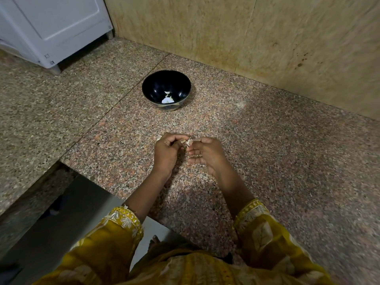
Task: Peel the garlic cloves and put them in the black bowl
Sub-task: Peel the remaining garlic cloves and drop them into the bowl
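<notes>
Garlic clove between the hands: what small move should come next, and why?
Probably pull the loose skin off with the right hand while the left hand pinches the garlic clove: papery skin shows on it, so it seems unready for the black bowl, where peeled cloves lie.

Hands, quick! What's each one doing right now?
Left hand: closed, pinching the garlic clove.
Right hand: pinching the same garlic clove by its papery skin.

Glossy black bowl — speckled polished granite counter.
</notes>
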